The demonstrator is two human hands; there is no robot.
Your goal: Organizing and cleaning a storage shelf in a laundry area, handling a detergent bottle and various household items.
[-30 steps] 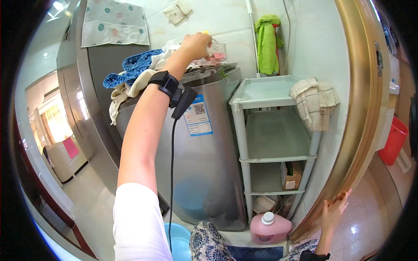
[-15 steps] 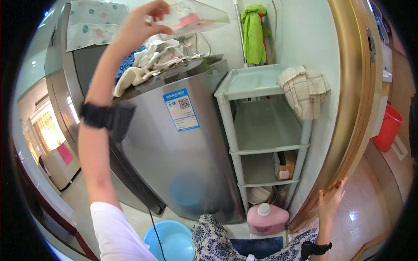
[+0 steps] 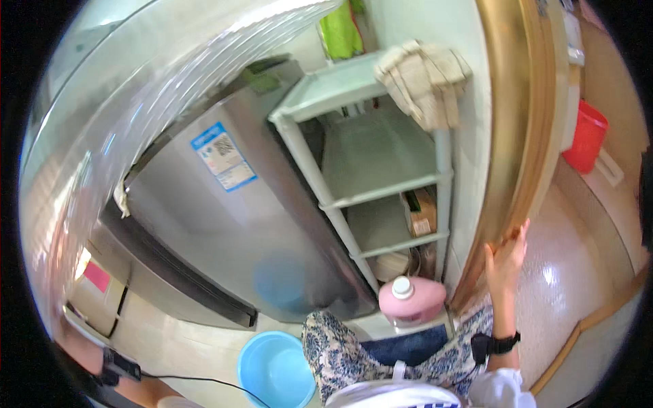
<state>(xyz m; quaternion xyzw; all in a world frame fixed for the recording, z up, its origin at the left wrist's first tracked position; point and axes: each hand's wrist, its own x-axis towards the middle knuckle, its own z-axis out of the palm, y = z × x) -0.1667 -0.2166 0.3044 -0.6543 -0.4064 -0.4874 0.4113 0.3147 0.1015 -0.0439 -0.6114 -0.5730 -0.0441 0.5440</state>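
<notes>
At the lower left, my left hand (image 3: 76, 345) is blurred and partly hidden at the end of a large clear plastic thing (image 3: 129, 102). This shiny, see-through thing sweeps across the upper left, very close to view; its exact kind cannot be made out. My left hand seems to grip its lower end, though the fingers do not show clearly. On the right, my right hand (image 3: 507, 265) is open, thumb apart from the fingers, resting against the gold-brown door frame (image 3: 517, 122).
A grey washing machine (image 3: 197, 224) stands ahead, beside a pale green shelf rack (image 3: 381, 194) with a checked towel (image 3: 428, 81) over its corner. A pink jug (image 3: 411, 302) and a blue basin (image 3: 275, 370) are on the floor. A red bucket (image 3: 586, 136) stands beyond the doorway.
My left hand has come down from above the washing machine to the lower left, and the clear plastic thing now covers the upper left. My right hand stays at the door frame.
</notes>
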